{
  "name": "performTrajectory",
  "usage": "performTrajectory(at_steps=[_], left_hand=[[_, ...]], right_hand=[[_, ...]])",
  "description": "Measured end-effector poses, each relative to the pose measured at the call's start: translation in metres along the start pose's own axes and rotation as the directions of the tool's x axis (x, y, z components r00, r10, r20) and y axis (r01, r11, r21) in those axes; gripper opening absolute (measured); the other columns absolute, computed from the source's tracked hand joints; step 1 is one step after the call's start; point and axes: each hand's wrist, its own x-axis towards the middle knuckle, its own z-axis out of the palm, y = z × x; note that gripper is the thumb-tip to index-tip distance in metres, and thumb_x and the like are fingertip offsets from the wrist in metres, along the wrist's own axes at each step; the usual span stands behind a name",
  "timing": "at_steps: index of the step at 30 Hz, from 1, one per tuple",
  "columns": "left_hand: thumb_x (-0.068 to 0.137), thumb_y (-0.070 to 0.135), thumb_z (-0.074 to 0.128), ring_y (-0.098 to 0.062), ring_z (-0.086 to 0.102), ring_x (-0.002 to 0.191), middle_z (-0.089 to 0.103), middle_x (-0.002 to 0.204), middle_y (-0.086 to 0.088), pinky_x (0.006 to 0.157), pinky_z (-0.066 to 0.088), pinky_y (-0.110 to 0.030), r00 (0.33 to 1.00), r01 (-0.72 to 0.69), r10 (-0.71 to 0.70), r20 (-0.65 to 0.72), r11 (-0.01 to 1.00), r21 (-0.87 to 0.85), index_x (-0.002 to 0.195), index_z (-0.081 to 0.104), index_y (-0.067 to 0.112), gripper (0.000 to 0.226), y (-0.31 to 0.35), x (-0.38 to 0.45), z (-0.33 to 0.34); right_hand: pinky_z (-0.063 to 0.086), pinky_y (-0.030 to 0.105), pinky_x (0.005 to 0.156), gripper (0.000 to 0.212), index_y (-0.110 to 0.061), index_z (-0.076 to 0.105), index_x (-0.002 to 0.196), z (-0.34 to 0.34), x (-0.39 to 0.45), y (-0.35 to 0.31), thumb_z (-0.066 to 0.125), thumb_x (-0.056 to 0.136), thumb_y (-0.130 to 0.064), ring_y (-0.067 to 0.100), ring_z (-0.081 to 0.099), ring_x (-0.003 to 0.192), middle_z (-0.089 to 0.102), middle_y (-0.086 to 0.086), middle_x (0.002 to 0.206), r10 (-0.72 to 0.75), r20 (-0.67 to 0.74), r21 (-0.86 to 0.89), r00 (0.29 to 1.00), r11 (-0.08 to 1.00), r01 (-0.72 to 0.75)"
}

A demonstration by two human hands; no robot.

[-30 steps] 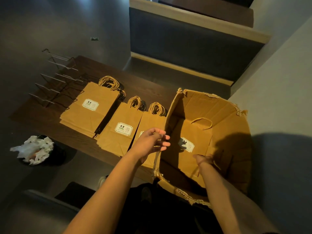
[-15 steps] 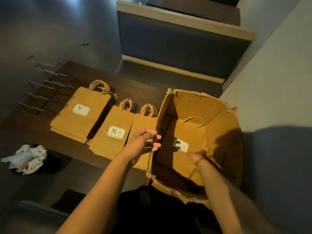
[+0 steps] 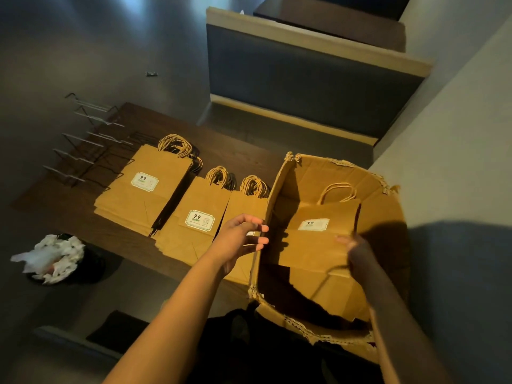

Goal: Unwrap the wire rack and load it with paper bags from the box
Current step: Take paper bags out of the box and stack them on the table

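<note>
An open cardboard box (image 3: 382, 217) stands at the right end of a dark wooden table (image 3: 69, 214). Inside it my right hand (image 3: 357, 253) grips a stack of brown paper bags (image 3: 318, 245) with a white label and twisted handles. My left hand (image 3: 241, 236) hovers with relaxed fingers just outside the box's left wall, holding nothing. Three stacks of the same bags lie flat on the table: a left one (image 3: 144, 195), a middle one (image 3: 191, 225) and one (image 3: 246, 203) against the box. The bare wire rack (image 3: 88, 145) lies at the table's far left end.
A black bin (image 3: 55, 259) stuffed with crumpled white wrapping sits on the floor left of the table. A dark upholstered bench (image 3: 304, 79) stands behind the table. A pale wall (image 3: 457, 148) runs along the right. A small object (image 3: 151, 74) lies on the floor.
My right hand has lifted the bags a little higher in the box. My left hand has stayed beside the box's left wall.
</note>
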Motion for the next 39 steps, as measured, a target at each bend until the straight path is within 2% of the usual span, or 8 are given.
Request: performTrajectory(at_steps=[7,13,17,22,25,33,37,39], left_hand=[[0.099,0.032,0.063,-0.026,0.069,0.101,0.07,0.116,-0.012,0.089,0.057,-0.042,0.999,-0.052,0.052,-0.002,0.994,-0.092,0.119,0.063,0.011,0.028,0.022,0.001,0.01],[0.089,0.06,0.055,-0.025,0.067,0.116,0.071,0.127,-0.004,0.094,0.058,-0.048,0.976,-0.051,0.096,0.194,0.973,-0.225,0.131,0.064,0.022,0.057,0.055,-0.013,-0.009],[0.094,0.021,0.069,-0.022,0.07,0.112,0.073,0.123,-0.004,0.091,0.06,-0.048,0.984,-0.138,0.152,0.094,0.98,-0.142,0.131,0.061,0.024,0.038,0.073,-0.018,-0.055],[0.099,-0.001,0.057,-0.023,0.075,0.095,0.073,0.12,-0.011,0.078,0.062,-0.04,0.976,-0.143,0.144,-0.165,0.989,0.019,0.124,0.06,0.026,0.037,0.087,-0.013,-0.133],[0.098,0.003,0.061,-0.037,0.073,0.102,0.073,0.117,-0.013,0.088,0.059,-0.058,0.947,-0.157,0.182,-0.263,0.981,0.114,0.121,0.064,0.029,0.034,0.09,-0.01,-0.19],[0.096,0.021,0.07,-0.017,0.067,0.094,0.067,0.111,-0.001,0.071,0.054,-0.03,0.63,-0.242,0.315,-0.71,0.948,0.206,0.124,0.067,0.022,0.029,0.097,0.021,-0.316],[0.096,0.022,0.069,-0.025,0.061,0.11,0.062,0.128,-0.007,0.096,0.053,-0.045,0.718,-0.034,-0.013,-0.696,0.998,-0.054,0.12,0.063,0.024,0.026,0.07,0.045,-0.376],[0.094,0.017,0.069,-0.024,0.059,0.117,0.065,0.125,-0.005,0.107,0.047,-0.05,0.794,0.004,-0.064,-0.604,0.995,-0.1,0.106,0.069,0.023,0.014,0.057,0.058,-0.4]], right_hand=[[0.053,0.067,0.086,0.035,-0.022,0.064,0.124,-0.029,-0.107,-0.085,0.072,0.091,-0.028,0.046,0.069,0.102,0.071,0.021,0.117,-0.27,0.075,0.357,0.96,0.906,0.227],[0.057,0.038,0.06,0.019,-0.035,0.069,0.088,0.03,-0.137,-0.112,0.062,0.098,-0.02,0.02,0.072,0.068,0.074,0.004,0.081,-0.414,0.107,0.204,0.904,0.899,0.387],[0.059,0.026,0.081,0.039,-0.038,0.053,0.121,0.105,-0.131,-0.115,0.056,0.1,-0.005,0.001,0.07,0.096,0.073,-0.013,0.104,-0.476,0.248,0.065,0.844,0.877,0.475],[0.046,0.03,0.098,0.06,-0.045,0.035,0.135,0.198,-0.121,-0.097,0.059,0.097,-0.004,-0.002,0.054,0.113,0.058,-0.022,0.121,-0.352,0.427,-0.154,0.833,0.879,0.451],[0.045,0.034,0.104,0.059,-0.041,0.037,0.137,0.252,-0.104,-0.082,0.061,0.096,-0.006,0.0,0.053,0.115,0.058,-0.02,0.123,-0.28,0.48,-0.267,0.831,0.856,0.443],[0.058,0.047,0.093,0.052,-0.038,0.039,0.135,0.409,-0.074,-0.033,0.063,0.097,-0.009,0.016,0.068,0.105,0.069,-0.001,0.122,-0.158,0.373,-0.189,0.914,0.952,0.241],[0.057,0.031,0.068,0.079,-0.034,0.012,0.158,0.453,-0.063,0.017,0.058,0.1,-0.005,0.013,0.063,0.089,0.055,0.009,0.136,0.032,0.255,-0.299,0.967,0.953,0.047],[0.06,0.037,0.067,0.076,-0.038,0.021,0.153,0.474,-0.06,0.041,0.05,0.099,0.006,0.022,0.062,0.095,0.054,0.007,0.126,0.128,0.213,-0.262,0.969,0.962,-0.07]])
